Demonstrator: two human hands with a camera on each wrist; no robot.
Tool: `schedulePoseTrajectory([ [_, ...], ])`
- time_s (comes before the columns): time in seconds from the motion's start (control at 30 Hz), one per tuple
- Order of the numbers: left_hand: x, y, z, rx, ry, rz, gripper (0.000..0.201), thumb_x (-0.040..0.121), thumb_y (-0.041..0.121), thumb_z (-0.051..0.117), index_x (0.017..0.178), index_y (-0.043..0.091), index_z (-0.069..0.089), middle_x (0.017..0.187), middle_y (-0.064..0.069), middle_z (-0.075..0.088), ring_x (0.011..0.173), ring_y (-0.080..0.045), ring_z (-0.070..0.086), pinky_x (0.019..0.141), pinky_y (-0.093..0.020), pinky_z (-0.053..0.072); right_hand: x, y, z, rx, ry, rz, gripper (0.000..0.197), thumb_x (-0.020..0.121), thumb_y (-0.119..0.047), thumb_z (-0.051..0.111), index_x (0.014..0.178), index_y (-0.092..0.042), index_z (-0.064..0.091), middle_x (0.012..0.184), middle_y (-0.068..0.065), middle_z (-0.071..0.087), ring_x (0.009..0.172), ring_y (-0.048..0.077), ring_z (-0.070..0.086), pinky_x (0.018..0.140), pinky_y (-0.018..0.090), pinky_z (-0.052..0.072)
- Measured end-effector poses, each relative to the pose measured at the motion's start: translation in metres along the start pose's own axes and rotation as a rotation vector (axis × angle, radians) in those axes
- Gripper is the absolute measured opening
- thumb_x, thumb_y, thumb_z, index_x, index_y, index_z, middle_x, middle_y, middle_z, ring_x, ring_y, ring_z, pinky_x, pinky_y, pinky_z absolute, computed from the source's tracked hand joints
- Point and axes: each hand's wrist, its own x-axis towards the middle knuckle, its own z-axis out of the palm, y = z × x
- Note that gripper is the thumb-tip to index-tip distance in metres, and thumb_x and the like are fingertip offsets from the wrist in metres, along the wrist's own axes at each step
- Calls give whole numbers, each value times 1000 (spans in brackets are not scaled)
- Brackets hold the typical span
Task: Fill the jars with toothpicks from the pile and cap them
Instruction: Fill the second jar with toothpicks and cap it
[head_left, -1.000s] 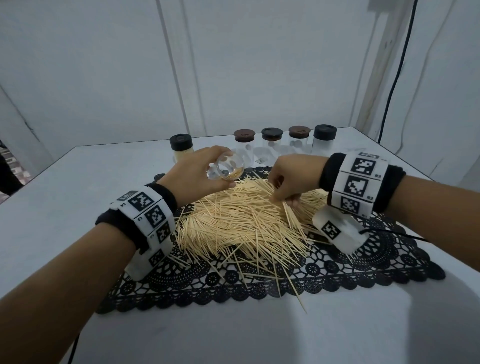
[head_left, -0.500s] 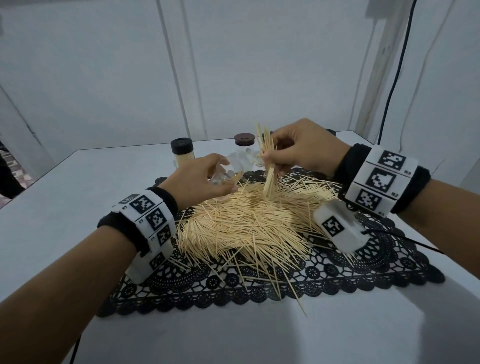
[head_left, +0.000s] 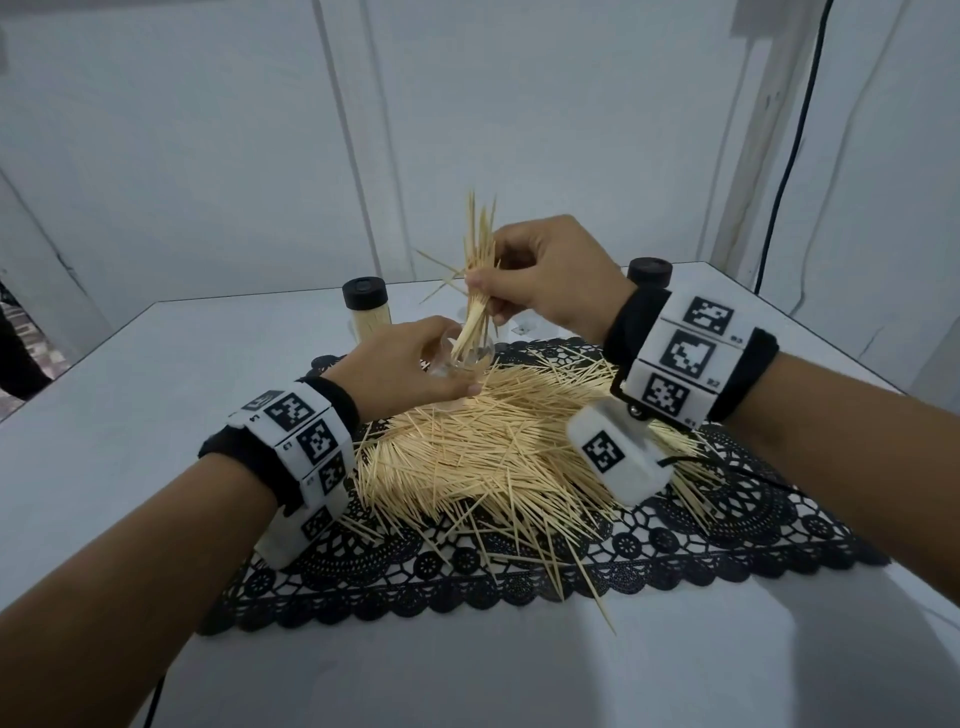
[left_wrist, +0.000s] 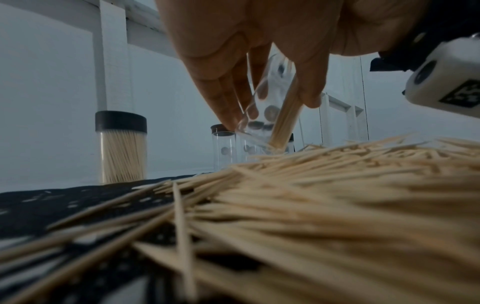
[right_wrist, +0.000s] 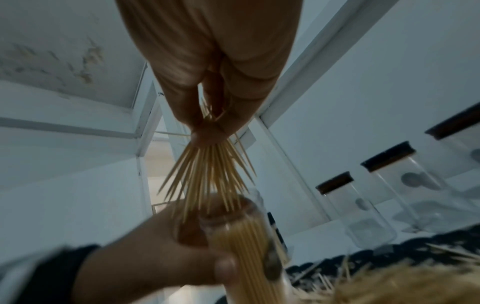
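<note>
My left hand (head_left: 410, 369) grips an open clear glass jar (head_left: 465, 358) tilted over the far edge of the toothpick pile (head_left: 498, 441). The same jar (left_wrist: 270, 115) (right_wrist: 241, 228) holds some toothpicks. My right hand (head_left: 535, 291) pinches a bundle of toothpicks (head_left: 478, 275) upright above the jar, with the bundle's lower tips (right_wrist: 205, 181) entering the jar's mouth. The pile lies on a black lace mat (head_left: 571, 566).
A black-capped jar full of toothpicks (head_left: 366, 309) (left_wrist: 120, 144) stands behind the mat at the left. Several capped empty jars (right_wrist: 355, 207) stand in a row at the back, mostly hidden by my hands in the head view; one black cap (head_left: 649, 270) shows. A black cable (head_left: 789, 130) hangs at the right wall.
My right hand picked a bundle of toothpicks out of the pile, lifted it and brought it over the jar. The left hand raised and turned the jar's mouth toward the bundle.
</note>
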Motion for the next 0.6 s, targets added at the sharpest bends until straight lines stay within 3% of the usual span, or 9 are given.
schedulePoseTrajectory([
  [0.1,0,-1,0,-36,-9,11,39,73,47,72,99,27,51,86,3,61,82,-14,58,76,-29,49,-3,10,7,-73,8,-10,7,84,-3,64,85,4,64,63,7,60,49,4,59,54,18,54],
  [0.23,0,-2,2,-36,-10,18,58,68,57,67,111,19,57,94,-2,65,88,-17,62,84,-36,50,-3,23,12,-125,45,-4,19,84,-9,65,86,10,64,67,10,62,52,6,60,58,23,56],
  [0.3,0,-2,1,-56,3,30,62,68,59,68,114,19,58,97,-1,66,89,-16,62,83,-34,51,-4,29,16,-212,59,-24,19,84,-14,67,85,5,68,70,12,65,59,12,61,61,27,55],
  [0.33,0,-2,1,-45,4,46,55,72,57,69,112,20,59,97,1,66,87,-14,62,81,-32,51,-6,31,19,-257,56,-38,18,83,-16,67,84,2,69,70,10,65,61,14,60,61,28,53],
  [0.43,0,0,1,-36,33,51,13,83,38,63,90,28,57,82,10,60,71,-1,54,67,-22,42,-12,34,23,-309,39,-60,16,84,-18,67,80,-3,70,65,-4,61,58,1,53,59,22,47],
  [0.5,0,1,0,-59,42,30,14,81,40,66,81,31,55,74,14,56,66,1,52,62,-18,38,-12,35,24,-361,47,-113,15,83,-20,68,79,-5,71,75,-4,59,63,-2,48,62,15,37],
  [0.6,3,-5,2,-72,-6,22,34,70,57,70,86,28,60,79,10,60,72,-4,55,66,-21,39,-10,36,25,-433,16,-119,21,82,-25,69,84,-5,72,93,3,46,77,6,41,67,13,31],
])
